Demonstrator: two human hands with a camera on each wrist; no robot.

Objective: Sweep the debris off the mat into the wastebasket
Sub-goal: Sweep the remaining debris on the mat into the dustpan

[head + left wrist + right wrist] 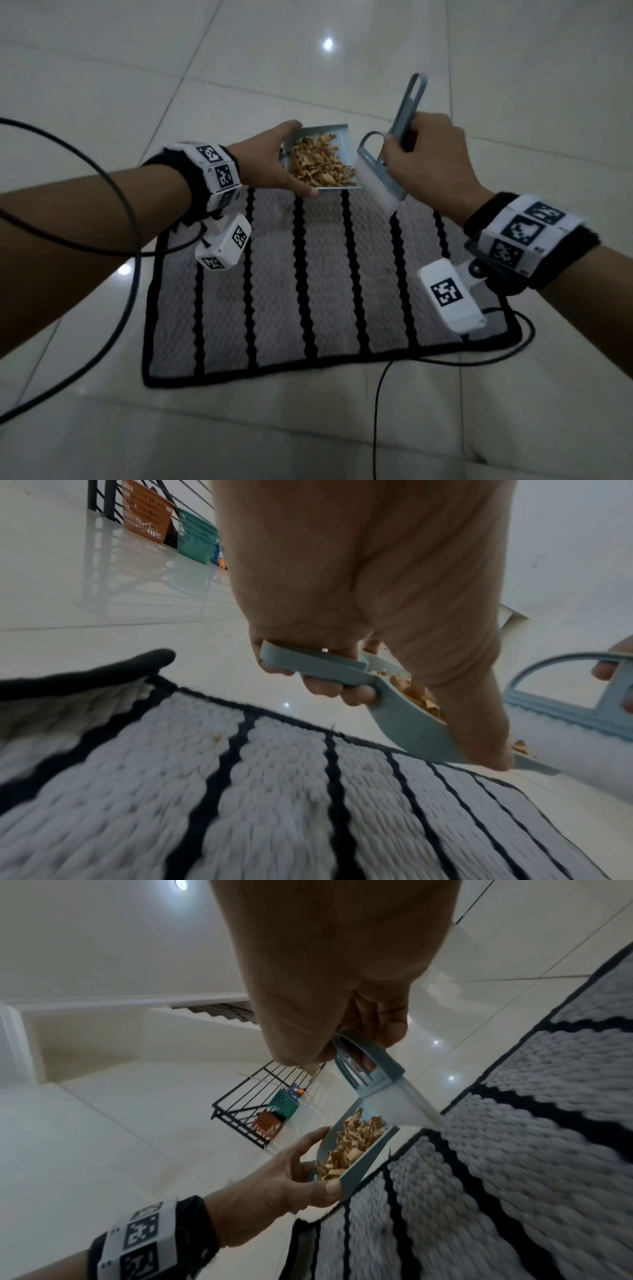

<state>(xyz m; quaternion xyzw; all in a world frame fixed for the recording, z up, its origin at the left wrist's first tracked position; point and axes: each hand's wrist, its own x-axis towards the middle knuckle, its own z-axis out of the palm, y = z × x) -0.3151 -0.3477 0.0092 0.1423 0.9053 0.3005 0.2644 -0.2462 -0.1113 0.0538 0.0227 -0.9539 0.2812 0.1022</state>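
Observation:
A grey mat [325, 284] with black stripes lies on the tiled floor. My left hand [270, 161] grips a blue-grey dustpan [339, 137] lifted over the mat's far edge, thumb along its near rim. A pile of tan debris [318, 162] fills the pan [356, 1167]. My right hand [428, 161] grips the handle of a blue-grey hand brush [380, 171], whose white bristles hang beside the pan's right edge. In the left wrist view my fingers curl round the pan's handle [315, 666], and a small tan speck [216, 739] sits on the mat [274, 804].
Black cables [130, 212] trail from both wrists across the floor. Far off by a black railing [246, 1096] stand an orange basket [147, 509] and a green basket [197, 536]. White floor tiles [239, 61] surround the mat.

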